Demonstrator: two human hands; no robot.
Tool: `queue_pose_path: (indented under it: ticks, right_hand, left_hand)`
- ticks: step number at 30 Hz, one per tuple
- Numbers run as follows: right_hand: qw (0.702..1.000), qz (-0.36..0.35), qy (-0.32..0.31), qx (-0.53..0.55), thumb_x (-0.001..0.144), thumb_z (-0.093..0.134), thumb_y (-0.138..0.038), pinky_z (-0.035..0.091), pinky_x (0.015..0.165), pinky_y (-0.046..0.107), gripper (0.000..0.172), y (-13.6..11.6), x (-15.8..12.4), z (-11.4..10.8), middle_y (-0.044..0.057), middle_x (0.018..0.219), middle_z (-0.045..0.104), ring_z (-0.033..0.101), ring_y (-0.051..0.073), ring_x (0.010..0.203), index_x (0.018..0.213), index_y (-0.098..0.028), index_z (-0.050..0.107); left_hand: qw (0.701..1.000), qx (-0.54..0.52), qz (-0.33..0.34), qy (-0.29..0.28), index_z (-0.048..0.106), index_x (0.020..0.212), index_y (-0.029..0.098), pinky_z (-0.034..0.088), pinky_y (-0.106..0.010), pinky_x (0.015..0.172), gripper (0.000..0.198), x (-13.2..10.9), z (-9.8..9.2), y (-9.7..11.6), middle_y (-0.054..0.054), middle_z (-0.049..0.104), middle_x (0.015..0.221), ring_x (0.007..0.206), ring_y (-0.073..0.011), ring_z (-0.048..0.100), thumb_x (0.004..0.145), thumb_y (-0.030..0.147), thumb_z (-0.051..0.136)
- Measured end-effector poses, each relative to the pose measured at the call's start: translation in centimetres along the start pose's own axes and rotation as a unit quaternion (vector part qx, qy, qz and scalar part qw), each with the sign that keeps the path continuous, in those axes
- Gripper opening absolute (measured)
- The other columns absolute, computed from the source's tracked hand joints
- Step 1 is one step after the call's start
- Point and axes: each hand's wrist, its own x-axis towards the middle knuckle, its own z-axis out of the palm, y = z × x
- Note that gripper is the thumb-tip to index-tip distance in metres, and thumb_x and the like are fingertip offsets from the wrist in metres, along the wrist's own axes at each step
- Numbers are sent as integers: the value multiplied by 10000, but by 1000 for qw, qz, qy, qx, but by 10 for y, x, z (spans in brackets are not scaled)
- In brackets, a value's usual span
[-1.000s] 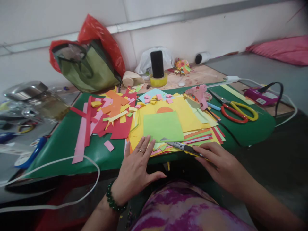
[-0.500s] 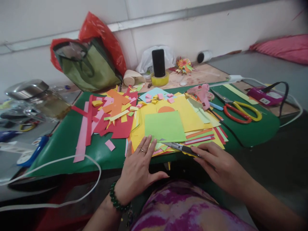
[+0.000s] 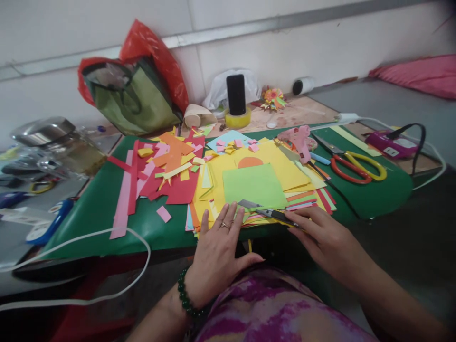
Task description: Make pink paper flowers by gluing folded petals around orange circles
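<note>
Green paper sheet [image 3: 253,184]: L hand [image 3: 217,254] flat, splayed at near edge; R hand [image 3: 322,237] clasps utility knife [image 3: 278,215]. Glue gun [image 3: 301,142], scissors [image 3: 341,153] off R; paper scraps [image 3: 174,154] off L.

Matt paper sheet [image 3: 254,184], metal blade [image 3: 249,204]

We see a black phone [image 3: 236,95] upright on a yellow tape roll [image 3: 238,120], an olive bag [image 3: 151,99] to its left. Farther right, we find scissors [image 3: 338,151] lying near a pink glue gun [image 3: 302,141].
</note>
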Motion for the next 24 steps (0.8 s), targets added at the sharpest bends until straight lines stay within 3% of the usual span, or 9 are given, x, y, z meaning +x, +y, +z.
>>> queue_pose_path:
  ticks: [7, 24]
  right_hand:
    - [1000, 0, 8, 2, 950, 486, -171, 574, 737, 339, 264, 2, 1, 0, 93, 1009, 670, 661, 210, 894, 1174, -230, 613]
    - [1000, 23, 10, -1, 941, 514, -200, 560, 755, 338, 279, 9, -7, -7, 94, 1046, 665, 656, 222, 944, 1198, -241, 613]
  left_hand:
    - [999, 33, 29, -15, 346, 1489, 149, 190, -591, 1155, 895, -8, 0, -20, -175, 439, 1482, 1395, -326, 373, 834, 759, 338]
    - [998, 50, 46, 5, 326, 1499, 133, 149, -597, 1164, 976, -9, 7, -18, -188, 443, 1476, 1390, -352, 374, 783, 792, 401]
